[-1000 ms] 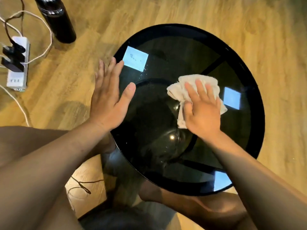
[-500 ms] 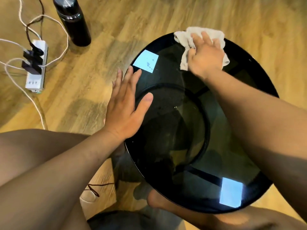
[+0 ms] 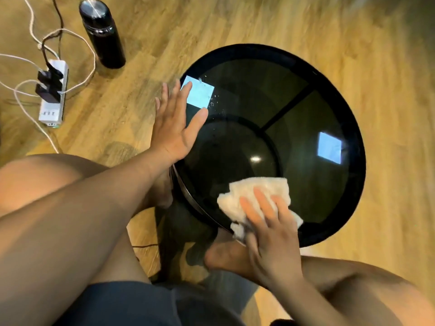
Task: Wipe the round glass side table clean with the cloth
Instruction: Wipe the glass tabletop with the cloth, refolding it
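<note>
The round side table (image 3: 329,74) has a dark glass top in a black rim and stands on the wooden floor in front of me. My right hand (image 3: 273,229) presses a crumpled white cloth (image 3: 256,190) flat on the glass at the near edge, fingers spread over it. My left hand (image 3: 175,124) lies flat and open on the table's left rim, holding nothing. Small water droplets show on the glass near the left-hand reflection patch.
A black bottle (image 3: 101,32) stands upright on the floor at the upper left. A white power strip (image 3: 53,97) with black plugs and looping cables lies further left. My bare knees and feet sit close against the table's near side.
My right hand has dragged the cloth from the far rim of the glass back to the near edge. My left hand stayed on the left rim.
</note>
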A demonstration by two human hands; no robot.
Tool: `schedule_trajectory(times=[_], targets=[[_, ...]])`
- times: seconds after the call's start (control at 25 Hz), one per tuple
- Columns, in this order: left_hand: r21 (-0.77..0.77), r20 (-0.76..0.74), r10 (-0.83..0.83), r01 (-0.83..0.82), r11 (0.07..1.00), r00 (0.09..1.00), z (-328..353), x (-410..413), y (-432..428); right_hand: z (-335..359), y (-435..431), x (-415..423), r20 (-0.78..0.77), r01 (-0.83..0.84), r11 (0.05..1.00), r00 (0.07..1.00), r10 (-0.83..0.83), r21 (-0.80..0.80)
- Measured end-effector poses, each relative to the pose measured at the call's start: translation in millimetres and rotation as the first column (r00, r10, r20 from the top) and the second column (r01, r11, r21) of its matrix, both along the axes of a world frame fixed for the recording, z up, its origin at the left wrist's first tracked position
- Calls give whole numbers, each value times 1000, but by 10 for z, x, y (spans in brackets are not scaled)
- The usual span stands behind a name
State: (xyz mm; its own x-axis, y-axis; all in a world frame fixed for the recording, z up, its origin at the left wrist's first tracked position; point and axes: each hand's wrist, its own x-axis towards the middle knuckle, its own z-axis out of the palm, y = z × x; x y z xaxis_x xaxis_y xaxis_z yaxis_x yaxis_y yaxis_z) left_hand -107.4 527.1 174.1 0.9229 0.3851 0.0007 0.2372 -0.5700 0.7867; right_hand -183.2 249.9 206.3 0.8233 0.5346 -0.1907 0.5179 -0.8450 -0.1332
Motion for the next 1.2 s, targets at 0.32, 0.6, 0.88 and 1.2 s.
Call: schedule_trajectory(times=[0.32, 0.6, 0.88, 1.2], targets=[[-148, 97, 57, -42, 988, 994, -82, 35, 22, -129, 686, 644, 117, -92, 996, 989, 90, 17], [-164, 108, 38, -20, 986, 993, -154, 29, 24, -237, 2095, 2725, 186, 40, 999, 982, -36, -20], [-165, 129, 40, -19, 986, 991, -97, 40, 16, -161, 2376, 2712, 144, 77, 996, 986, -83, 46], [-29, 405, -10, 24, 999, 914, 346, -158, -156, 69, 1338, 846, -93, -250, 856, 942, 324, 452]])
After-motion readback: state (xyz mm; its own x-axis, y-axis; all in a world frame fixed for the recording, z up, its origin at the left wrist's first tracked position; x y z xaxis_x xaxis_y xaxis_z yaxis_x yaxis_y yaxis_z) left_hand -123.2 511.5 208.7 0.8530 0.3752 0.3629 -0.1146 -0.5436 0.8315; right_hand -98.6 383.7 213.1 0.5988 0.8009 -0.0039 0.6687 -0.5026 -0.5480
